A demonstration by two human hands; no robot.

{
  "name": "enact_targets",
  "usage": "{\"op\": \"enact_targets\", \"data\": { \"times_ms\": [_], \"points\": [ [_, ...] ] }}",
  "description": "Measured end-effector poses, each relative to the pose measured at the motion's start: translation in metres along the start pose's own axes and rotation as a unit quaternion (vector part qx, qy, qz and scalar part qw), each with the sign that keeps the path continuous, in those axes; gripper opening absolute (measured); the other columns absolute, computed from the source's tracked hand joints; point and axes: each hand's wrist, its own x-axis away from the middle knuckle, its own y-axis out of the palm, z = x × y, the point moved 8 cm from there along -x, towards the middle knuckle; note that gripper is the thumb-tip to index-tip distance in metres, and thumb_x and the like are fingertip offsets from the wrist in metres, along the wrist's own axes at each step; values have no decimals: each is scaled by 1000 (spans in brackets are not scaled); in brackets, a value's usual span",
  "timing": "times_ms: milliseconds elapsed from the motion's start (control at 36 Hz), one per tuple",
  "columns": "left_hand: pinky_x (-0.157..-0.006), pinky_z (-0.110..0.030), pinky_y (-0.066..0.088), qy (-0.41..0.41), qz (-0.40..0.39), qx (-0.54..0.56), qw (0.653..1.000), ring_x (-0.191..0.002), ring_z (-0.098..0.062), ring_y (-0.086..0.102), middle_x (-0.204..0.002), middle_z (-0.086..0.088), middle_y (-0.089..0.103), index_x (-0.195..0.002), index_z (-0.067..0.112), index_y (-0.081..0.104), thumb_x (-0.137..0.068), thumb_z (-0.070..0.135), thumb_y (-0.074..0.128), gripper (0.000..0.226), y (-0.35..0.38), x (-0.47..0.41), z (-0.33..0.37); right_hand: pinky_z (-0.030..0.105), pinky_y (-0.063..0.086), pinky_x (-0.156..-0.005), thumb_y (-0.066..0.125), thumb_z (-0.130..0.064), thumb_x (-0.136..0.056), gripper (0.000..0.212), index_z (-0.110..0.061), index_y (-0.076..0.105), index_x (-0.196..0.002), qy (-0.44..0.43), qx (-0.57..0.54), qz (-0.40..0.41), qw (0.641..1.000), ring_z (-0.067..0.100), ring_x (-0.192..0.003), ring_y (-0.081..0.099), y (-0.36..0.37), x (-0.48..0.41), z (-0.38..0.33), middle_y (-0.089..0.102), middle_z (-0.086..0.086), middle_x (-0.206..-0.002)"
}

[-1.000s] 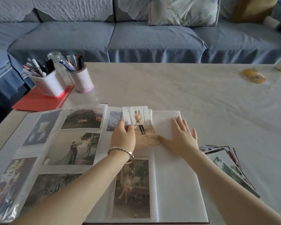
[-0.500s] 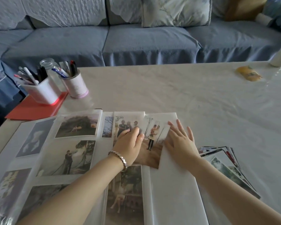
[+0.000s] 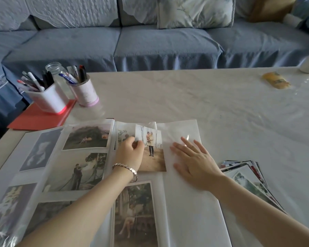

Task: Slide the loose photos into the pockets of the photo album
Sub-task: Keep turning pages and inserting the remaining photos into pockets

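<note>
Photo (standing figure w/ child): lies upright on upper half of album R page, just R of spine. Its top edge is at the lifted clear pocket film; can't tell how far in.

L grip: fingers curled, thumb + fingertips pinching photo's L edge near the top. Bracelet on that wrist.

R grip: flat, fingers straight & spread, pressing blank page just R of photo. Holds nothing.

Album is open flat on worktop. L page pockets are filled; one filled pocket sits below the photo.

Loose stack: fanned on worktop, just R of album, beside R forearm.

Far L: pen pots w/ glass jar between them, nearer pot on red folder. Far R: yellow packet. Sofa behind worktop.
</note>
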Motion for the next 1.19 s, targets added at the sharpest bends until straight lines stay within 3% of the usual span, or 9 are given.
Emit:
{"op": "enact_targets", "data": {
  "times_ms": [139,333,528,750,917,1028,1139,1167,1194],
  "points": [
    [-47,-28,15,14,-28,-81,996,-48,-15,23,-51,-2,26,-53,12,27,-85,11,52,41,7,-11,16,36,15,-109,33,-46,-90,55,-16,53,-132,13,-24,12,1000,25,-132,42,1,2,2,57,-2,-132],
    [-48,-27,17,8,-42,-128,991,-50,-16,29,-53,-2,32,-54,13,29,-87,15,48,38,15,-23,23,33,8,-112,33,-47,-91,57,-15,47,-136,14,-52,6,999,23,-137,33,4,1,3,52,-1,-137],
    [-49,-28,22,-5,-27,-137,990,-60,-25,39,-57,-2,40,-57,13,35,-94,21,42,38,20,-30,28,34,13,-111,36,-44,-91,56,-14,45,-138,7,-74,29,997,23,-138,32,1,2,2,51,0,-138],
    [-45,-29,13,-98,-51,-53,992,-48,-16,19,-52,-4,21,-52,13,24,-89,9,47,44,31,-31,30,34,17,-110,40,-46,-89,58,-22,31,-141,27,-95,52,994,25,-135,36,-5,4,3,42,5,-145],
    [-46,-30,16,-100,-53,-55,992,-49,-19,26,-52,-8,27,-52,12,25,-90,10,46,44,36,-30,33,40,31,-108,40,-45,-87,57,-15,40,-135,44,-82,56,994,25,-128,46,-5,4,5,51,7,-138],
    [-64,-28,32,-60,-108,-116,986,-77,-28,47,-72,-11,48,-73,7,49,-94,17,41,25,40,-23,44,33,24,-107,43,-44,-84,58,-7,54,-127,54,-84,43,994,27,-123,51,-5,2,6,56,9,-131],
    [-57,-30,33,-28,-141,-170,975,-70,-29,45,-64,-10,44,-65,8,46,-95,14,41,31,40,-19,51,32,23,-107,42,-45,-84,59,-6,54,-127,73,-102,17,992,28,-124,50,-2,3,9,55,10,-131],
    [-59,-32,37,-20,-139,-179,974,-71,-33,52,-81,9,23,-61,8,43,-94,13,43,34,38,-19,51,33,24,-108,40,-46,-84,60,-7,53,-129,78,-105,12,991,28,-127,48,-1,3,9,54,10,-134],
    [-64,-34,41,-17,-137,-183,973,-79,-34,58,-100,-18,51,-61,5,46,-94,12,46,34,38,-19,50,35,24,-109,39,-47,-85,61,-8,51,-131,85,-105,9,991,28,-129,45,-1,4,10,52,11,-135]
  ]
}}
